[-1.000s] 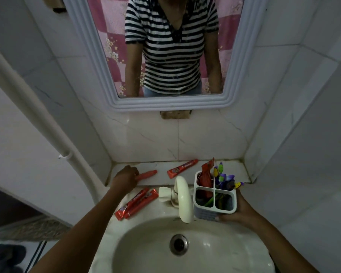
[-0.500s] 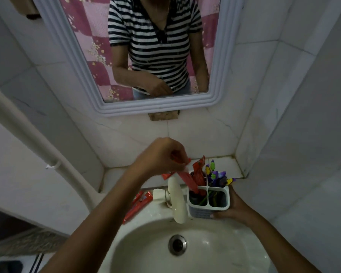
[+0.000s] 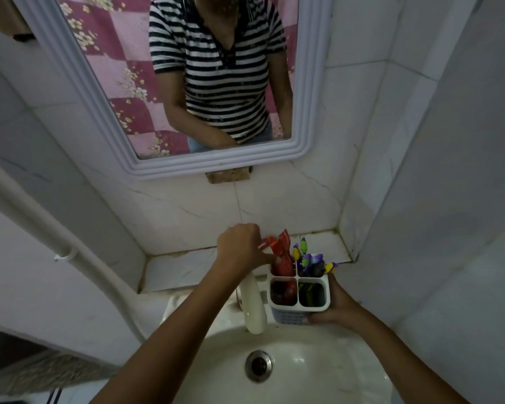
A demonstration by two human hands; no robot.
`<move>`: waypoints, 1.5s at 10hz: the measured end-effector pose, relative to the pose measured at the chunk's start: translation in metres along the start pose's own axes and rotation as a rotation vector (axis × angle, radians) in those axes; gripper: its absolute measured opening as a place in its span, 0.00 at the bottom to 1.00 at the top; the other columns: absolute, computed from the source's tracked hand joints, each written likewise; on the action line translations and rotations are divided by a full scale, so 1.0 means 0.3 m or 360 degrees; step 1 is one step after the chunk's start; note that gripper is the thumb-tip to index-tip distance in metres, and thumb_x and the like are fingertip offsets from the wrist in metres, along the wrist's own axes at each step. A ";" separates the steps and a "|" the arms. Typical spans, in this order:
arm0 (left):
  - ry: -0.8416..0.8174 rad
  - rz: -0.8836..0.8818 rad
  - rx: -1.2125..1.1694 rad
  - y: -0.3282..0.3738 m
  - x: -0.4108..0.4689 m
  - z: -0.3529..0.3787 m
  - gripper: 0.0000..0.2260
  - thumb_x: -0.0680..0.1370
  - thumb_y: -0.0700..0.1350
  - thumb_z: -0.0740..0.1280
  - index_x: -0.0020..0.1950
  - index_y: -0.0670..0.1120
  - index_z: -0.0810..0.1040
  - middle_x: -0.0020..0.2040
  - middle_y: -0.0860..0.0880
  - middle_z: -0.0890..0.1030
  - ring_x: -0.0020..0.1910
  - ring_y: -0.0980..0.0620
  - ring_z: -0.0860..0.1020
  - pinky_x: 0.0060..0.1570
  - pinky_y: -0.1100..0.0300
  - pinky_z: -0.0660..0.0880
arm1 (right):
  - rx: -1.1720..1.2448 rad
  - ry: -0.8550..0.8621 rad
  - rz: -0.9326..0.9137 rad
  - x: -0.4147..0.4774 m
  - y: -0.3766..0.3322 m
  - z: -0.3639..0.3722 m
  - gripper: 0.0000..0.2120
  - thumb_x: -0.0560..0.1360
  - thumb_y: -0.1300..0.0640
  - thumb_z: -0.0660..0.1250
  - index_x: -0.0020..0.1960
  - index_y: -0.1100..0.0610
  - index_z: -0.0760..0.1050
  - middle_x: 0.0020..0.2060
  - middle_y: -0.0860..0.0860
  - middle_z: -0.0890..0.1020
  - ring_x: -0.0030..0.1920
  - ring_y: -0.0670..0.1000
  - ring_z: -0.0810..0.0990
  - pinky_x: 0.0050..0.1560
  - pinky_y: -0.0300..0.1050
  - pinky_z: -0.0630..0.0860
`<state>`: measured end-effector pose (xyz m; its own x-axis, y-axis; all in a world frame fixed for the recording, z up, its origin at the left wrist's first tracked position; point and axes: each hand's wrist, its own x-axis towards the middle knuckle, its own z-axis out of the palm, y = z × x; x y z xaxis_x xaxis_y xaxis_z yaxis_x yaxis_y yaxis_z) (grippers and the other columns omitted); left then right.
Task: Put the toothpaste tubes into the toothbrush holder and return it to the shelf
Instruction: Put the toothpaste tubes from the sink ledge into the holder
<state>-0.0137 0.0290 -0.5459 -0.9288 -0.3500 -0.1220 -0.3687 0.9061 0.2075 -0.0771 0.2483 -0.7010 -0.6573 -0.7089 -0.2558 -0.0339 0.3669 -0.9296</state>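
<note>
We look down over a white sink. The toothbrush holder is held above the sink's back edge, just right of the cream tap. It is a white square box, upright, split into four compartments, its open top facing us, with a pale blue patterned band low on the near wall.

Two red toothpaste tubes stand in the far-left compartment. Their long axis runs close to vertical, leaning a little toward the far left; the flat crimped ends point up and away, the lower ends are sunk in the compartment. Red and white print, lettering too small to read. Something red also lies low in the near-left compartment; we cannot tell what.

Toothbrushes, purple, yellow and green, fill the far-right compartment, handles fanning toward the right. The near-right compartment is dark inside.

Left hand: loosely curled, fingers touching the tubes near their upper part; whether it pinches them we cannot tell.

Right hand: wrapped round the holder's right and near walls, bearing it.

Behind is the tiled shelf under the mirror.
</note>
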 end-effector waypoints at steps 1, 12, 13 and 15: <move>-0.0161 0.0161 -0.0128 0.018 0.015 0.023 0.15 0.69 0.56 0.72 0.48 0.48 0.79 0.44 0.50 0.81 0.44 0.50 0.78 0.38 0.59 0.69 | 0.0015 0.0024 -0.0088 0.000 0.006 0.009 0.48 0.58 0.70 0.80 0.64 0.42 0.56 0.60 0.45 0.72 0.57 0.35 0.76 0.49 0.29 0.76; -0.0349 0.0554 0.0650 0.142 0.076 0.101 0.13 0.75 0.49 0.66 0.52 0.41 0.80 0.40 0.47 0.76 0.38 0.48 0.75 0.36 0.57 0.70 | 0.0032 0.0036 -0.0028 0.021 0.031 0.008 0.54 0.55 0.65 0.82 0.71 0.58 0.54 0.63 0.53 0.72 0.56 0.35 0.78 0.48 0.30 0.77; -0.0398 0.0523 0.0284 0.083 0.083 0.099 0.15 0.73 0.52 0.69 0.54 0.43 0.81 0.45 0.46 0.81 0.43 0.48 0.79 0.39 0.57 0.74 | 0.0098 -0.0039 -0.0068 0.025 0.042 -0.001 0.48 0.60 0.72 0.78 0.72 0.56 0.55 0.60 0.48 0.74 0.54 0.34 0.78 0.48 0.27 0.76; 0.0143 0.0113 -0.0892 -0.193 0.121 0.077 0.09 0.76 0.44 0.68 0.55 0.48 0.82 0.54 0.48 0.84 0.34 0.58 0.82 0.39 0.62 0.78 | 0.0137 -0.0012 -0.0098 0.016 0.035 0.002 0.58 0.52 0.56 0.84 0.70 0.51 0.49 0.63 0.47 0.70 0.57 0.32 0.75 0.47 0.28 0.76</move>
<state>-0.0253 -0.0308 -0.5849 -0.9425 -0.3340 -0.0110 -0.2464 0.6723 0.6981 -0.0802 0.2484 -0.7122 -0.6503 -0.7331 -0.1989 -0.0092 0.2694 -0.9630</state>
